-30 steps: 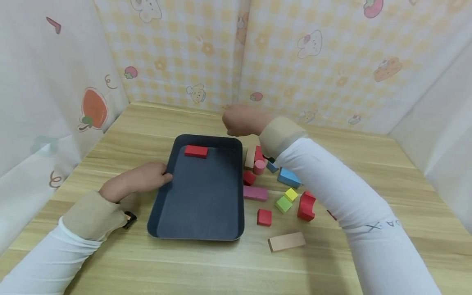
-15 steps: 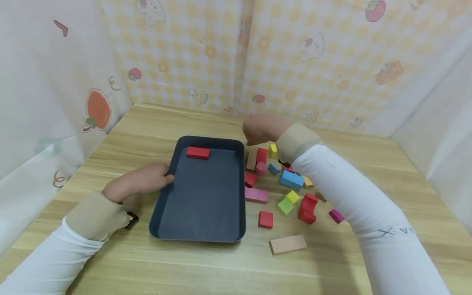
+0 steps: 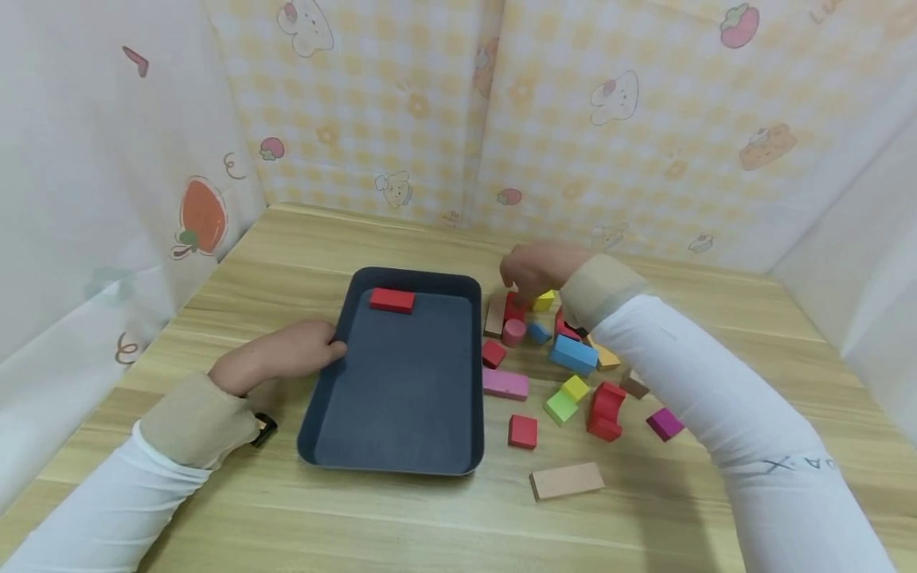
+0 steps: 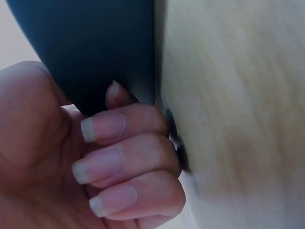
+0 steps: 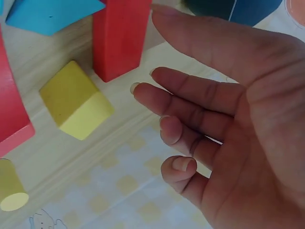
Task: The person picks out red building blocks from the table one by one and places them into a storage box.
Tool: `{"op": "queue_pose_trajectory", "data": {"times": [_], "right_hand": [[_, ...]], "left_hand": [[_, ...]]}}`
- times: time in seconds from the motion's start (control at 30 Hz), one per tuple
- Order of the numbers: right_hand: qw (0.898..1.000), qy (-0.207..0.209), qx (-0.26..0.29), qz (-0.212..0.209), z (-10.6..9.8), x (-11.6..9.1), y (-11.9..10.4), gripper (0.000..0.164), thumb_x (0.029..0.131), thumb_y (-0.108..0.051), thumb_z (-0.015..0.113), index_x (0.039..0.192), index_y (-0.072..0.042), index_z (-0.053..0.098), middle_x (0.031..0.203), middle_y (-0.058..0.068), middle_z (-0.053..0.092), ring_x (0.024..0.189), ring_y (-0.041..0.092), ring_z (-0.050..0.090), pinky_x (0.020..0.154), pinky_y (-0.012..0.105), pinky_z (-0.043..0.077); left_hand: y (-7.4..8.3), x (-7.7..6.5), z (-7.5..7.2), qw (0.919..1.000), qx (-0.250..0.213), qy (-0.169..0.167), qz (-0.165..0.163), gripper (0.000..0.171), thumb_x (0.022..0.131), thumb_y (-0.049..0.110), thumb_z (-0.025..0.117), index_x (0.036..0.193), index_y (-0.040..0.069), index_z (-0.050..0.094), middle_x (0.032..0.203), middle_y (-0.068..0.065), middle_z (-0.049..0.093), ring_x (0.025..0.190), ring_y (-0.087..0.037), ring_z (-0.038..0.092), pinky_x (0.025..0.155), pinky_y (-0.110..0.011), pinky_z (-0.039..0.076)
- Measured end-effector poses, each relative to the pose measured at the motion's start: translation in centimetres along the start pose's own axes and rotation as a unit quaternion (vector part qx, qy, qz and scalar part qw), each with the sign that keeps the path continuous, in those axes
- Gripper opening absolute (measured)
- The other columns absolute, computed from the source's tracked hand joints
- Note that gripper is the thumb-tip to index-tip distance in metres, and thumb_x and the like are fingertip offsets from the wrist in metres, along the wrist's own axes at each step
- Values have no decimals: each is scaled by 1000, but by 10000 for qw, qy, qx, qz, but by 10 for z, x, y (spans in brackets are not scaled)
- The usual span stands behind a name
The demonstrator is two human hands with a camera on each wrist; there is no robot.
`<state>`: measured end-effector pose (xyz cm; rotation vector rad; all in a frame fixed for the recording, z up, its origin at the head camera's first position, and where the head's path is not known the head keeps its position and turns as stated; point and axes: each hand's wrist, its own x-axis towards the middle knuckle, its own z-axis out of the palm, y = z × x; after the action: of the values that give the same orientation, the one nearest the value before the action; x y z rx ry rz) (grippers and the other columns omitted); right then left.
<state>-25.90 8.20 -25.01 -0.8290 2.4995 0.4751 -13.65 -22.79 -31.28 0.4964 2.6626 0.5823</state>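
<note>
With thumb over the rim and fingers curled outside, my left hand (image 3: pixel 286 350) grips the left wall of a dark rectangular tray (image 3: pixel 401 390). Inside the tray, near its far end, lies a red rectangular block (image 3: pixel 392 300). My right hand (image 3: pixel 546 267) is over the far part of the scattered blocks, its fingers loosely bent and holding nothing. In the right wrist view its thumb and fingertips are near a second red block (image 5: pixel 121 38), and whether the thumb touches it I cannot tell. A yellow block (image 5: pixel 76 100) lies close by.
Right of the tray, several blocks are spread on the wooden table (image 3: pixel 401 525), among them a blue block (image 3: pixel 573 355), a pink block (image 3: pixel 505 384), a red arch (image 3: pixel 606 411) and a plain wooden block (image 3: pixel 567 481). A patterned curtain (image 3: pixel 559 159) closes off the back.
My right hand has moved right and down from beyond the tray's far corner to the blocks, its fingers parting. My left hand keeps its grip on the tray. The head view has shifted slightly.
</note>
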Motion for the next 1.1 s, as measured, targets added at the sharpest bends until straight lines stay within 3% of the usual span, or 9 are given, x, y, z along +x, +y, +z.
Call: {"op": "queue_pose_trajectory", "data": {"times": [0.13, 0.4, 1.1], "right_hand": [[9997, -173, 123, -86, 4, 0, 1, 42, 77, -28, 72, 113, -6, 63, 107, 9, 63, 84, 20, 56, 75, 33, 49], [9993, -285, 249, -54, 11, 3, 2, 32, 75, -38, 73, 87, -9, 64, 77, 3, 61, 70, 18, 52, 59, 27, 41], [9984, -292, 409, 265, 19, 11, -2, 31, 71, -35, 77, 88, -11, 68, 75, 3, 63, 70, 19, 54, 58, 27, 41]], "left_hand": [[-1, 0, 0, 10000, 17, -20, 15, 28, 95, 20, 39, 85, -1, 55, 69, -5, 45, 62, -18, 43, 62, -33, 38], [0, -1, -1, 10000, 10, -50, -47, 29, 94, 19, 38, 91, -3, 57, 70, -6, 47, 64, -19, 45, 65, -34, 38], [0, 0, -1, 10000, 37, 7, -76, 28, 95, 21, 39, 86, -1, 55, 68, -5, 44, 62, -18, 43, 62, -33, 37]]}}
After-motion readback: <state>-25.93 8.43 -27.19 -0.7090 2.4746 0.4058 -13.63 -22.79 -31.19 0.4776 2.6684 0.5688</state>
